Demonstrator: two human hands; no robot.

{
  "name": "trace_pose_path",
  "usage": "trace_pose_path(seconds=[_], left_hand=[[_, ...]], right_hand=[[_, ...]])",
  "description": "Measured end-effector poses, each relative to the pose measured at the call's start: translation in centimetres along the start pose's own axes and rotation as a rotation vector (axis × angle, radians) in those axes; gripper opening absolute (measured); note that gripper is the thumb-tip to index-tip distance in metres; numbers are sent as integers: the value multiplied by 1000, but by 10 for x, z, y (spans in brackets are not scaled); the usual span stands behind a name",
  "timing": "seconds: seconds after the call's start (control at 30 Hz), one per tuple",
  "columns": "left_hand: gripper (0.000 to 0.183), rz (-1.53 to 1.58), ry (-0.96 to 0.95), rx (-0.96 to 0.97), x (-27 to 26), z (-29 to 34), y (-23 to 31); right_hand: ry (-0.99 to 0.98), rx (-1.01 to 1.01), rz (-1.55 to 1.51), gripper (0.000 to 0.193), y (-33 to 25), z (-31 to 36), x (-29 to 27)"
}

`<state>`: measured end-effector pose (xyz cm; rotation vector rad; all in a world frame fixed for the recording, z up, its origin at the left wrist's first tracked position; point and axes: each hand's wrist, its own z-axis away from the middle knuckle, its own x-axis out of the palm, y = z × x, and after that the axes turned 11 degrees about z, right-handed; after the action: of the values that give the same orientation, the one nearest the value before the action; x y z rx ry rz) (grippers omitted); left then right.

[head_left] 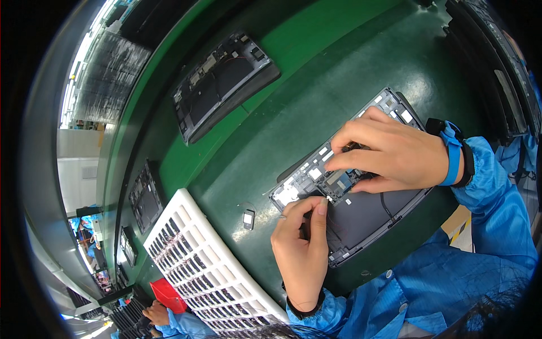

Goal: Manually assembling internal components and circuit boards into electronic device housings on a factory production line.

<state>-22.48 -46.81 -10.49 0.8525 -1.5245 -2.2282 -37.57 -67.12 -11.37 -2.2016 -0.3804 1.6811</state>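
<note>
An opened tablet-like device casing (361, 223), grey with a large dark flat panel inside, lies at a slant on the green table. Over its upper part, my right hand (389, 150) curls its thumb and fingers round a small dark circuit board (337, 185). Beside that board's lower left corner, my left hand (302, 243) pinches thumb and forefinger together. Whatever is between those fingertips is too small to make out; thin wires show just below them. The right palm covers part of the casing.
Left of my hands stands a white slotted tray (195, 217) filled with small dark wired parts. A small black part with a wire (248, 219) lies near it. Another opened casing (217, 85) rests further back, and one more (145, 198) at left. Someone else's hand (157, 312) is beside a red object (168, 295).
</note>
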Motion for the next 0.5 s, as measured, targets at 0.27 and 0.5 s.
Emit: trace_pose_path(seconds=[0.27, 0.5], left_hand=[[12, -107, 10, 100, 1, 1, -6], [4, -121, 42, 37, -2, 5, -1]], right_hand=[[41, -113, 71, 47, 0, -1, 10], [71, -151, 160, 45, -12, -3, 14]])
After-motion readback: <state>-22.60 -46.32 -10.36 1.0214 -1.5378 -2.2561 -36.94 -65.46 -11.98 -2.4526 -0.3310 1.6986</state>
